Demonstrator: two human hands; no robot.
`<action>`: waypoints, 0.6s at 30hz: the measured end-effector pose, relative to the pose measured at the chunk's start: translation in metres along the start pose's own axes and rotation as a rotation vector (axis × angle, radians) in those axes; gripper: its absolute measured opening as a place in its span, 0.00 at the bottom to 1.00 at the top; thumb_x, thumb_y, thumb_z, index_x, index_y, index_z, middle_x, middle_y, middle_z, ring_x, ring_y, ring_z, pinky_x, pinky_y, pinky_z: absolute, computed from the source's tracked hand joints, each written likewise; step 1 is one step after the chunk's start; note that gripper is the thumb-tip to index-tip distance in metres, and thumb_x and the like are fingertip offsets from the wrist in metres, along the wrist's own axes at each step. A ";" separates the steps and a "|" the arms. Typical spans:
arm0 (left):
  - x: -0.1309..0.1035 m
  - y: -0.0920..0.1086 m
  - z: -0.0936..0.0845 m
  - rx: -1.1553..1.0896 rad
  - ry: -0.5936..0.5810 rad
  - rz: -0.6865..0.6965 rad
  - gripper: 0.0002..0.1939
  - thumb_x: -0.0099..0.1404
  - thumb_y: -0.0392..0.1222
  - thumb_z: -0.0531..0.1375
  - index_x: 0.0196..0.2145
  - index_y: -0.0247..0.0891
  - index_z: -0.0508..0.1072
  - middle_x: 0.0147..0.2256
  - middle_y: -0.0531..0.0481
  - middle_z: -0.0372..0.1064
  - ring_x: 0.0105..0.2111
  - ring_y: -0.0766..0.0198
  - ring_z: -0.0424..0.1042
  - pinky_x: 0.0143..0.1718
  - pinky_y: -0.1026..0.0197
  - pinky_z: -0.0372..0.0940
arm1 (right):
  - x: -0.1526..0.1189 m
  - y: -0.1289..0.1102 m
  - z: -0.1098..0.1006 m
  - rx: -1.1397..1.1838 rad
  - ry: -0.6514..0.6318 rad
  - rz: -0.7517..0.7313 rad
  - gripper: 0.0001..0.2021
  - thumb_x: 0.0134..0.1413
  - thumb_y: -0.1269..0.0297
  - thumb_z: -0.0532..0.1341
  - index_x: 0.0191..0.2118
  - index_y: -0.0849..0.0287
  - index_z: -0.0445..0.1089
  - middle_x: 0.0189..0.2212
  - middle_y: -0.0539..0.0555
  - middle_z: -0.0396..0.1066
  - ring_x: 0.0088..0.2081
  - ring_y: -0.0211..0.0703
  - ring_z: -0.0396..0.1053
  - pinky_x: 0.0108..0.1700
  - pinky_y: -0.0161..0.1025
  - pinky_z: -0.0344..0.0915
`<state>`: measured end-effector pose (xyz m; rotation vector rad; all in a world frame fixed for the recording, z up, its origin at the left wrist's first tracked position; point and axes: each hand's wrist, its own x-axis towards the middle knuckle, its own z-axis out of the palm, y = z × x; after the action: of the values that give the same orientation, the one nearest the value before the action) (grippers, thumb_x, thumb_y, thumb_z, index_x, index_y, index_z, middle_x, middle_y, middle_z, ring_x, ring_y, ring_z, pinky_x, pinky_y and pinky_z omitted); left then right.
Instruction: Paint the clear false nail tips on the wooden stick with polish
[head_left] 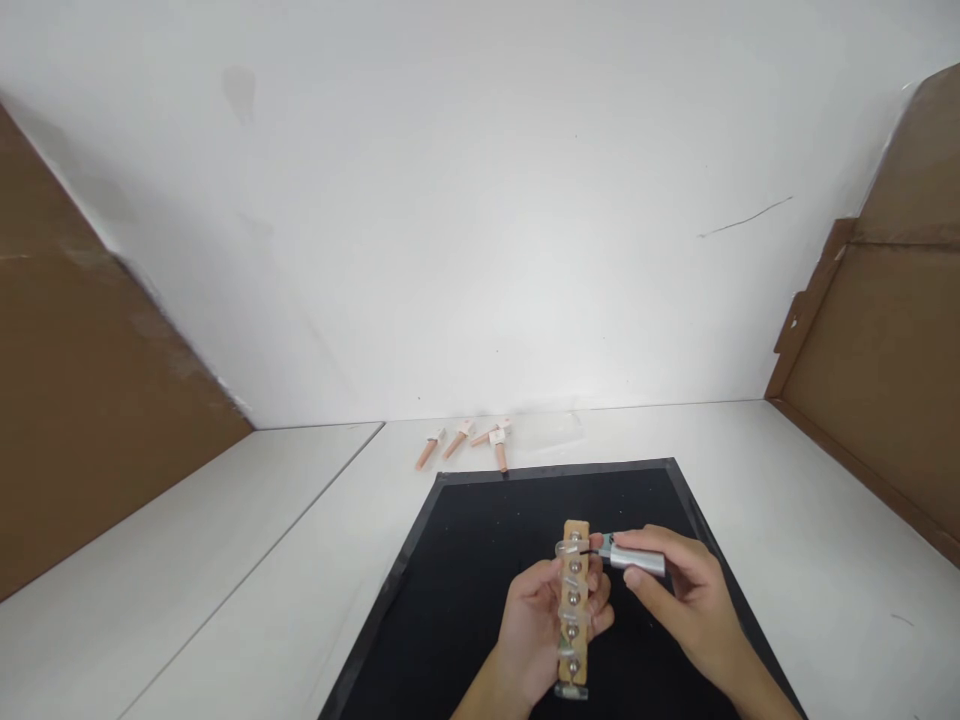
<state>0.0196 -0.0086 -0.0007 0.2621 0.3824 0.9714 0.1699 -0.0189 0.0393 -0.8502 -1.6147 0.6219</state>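
My left hand (536, 610) is closed around a narrow wooden strip (574, 582), held upright over the black mat. Along the strip runs a row of round metal studs, with several clear nail tips (571, 615) fixed across it. Between the thumb and fingers of my right hand (686, 590) is a small brush with a silver cylindrical handle (637, 560). Its thin dark tip points left and meets or nearly meets a clear nail tip near the strip's upper end. A small pale blue-grey piece (607, 541) shows beside the handle; I cannot tell what it is.
A black mat (480, 560) with a grey border lies on the white table (300, 560). Behind it lie several pink pieces with white ends (457, 440) and a clear flat sheet (547, 430). Brown cardboard panels stand left (97, 380) and right (885, 390), before a white wall.
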 end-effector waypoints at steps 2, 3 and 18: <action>0.000 0.001 0.000 0.008 -0.009 -0.006 0.08 0.50 0.38 0.59 0.28 0.31 0.72 0.20 0.51 0.63 0.19 0.69 0.59 0.24 0.63 0.47 | 0.000 0.000 0.000 0.002 0.010 0.001 0.07 0.50 0.69 0.62 0.36 0.54 0.76 0.28 0.54 0.79 0.26 0.44 0.75 0.25 0.34 0.72; -0.001 0.001 0.001 0.009 -0.015 -0.010 0.09 0.50 0.39 0.59 0.28 0.31 0.73 0.20 0.51 0.63 0.19 0.69 0.59 0.24 0.63 0.46 | 0.000 0.001 0.000 0.001 0.018 0.003 0.07 0.50 0.69 0.62 0.35 0.54 0.76 0.27 0.54 0.78 0.26 0.45 0.75 0.25 0.34 0.72; -0.003 0.004 0.000 0.031 -0.014 -0.010 0.14 0.45 0.40 0.63 0.31 0.30 0.74 0.20 0.51 0.62 0.21 0.69 0.59 0.24 0.63 0.46 | 0.000 -0.003 0.000 -0.007 0.109 0.011 0.12 0.53 0.55 0.61 0.30 0.58 0.76 0.20 0.53 0.74 0.16 0.38 0.67 0.17 0.32 0.66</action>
<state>0.0151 -0.0091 0.0014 0.2950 0.3856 0.9542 0.1698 -0.0212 0.0417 -0.8839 -1.5154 0.5677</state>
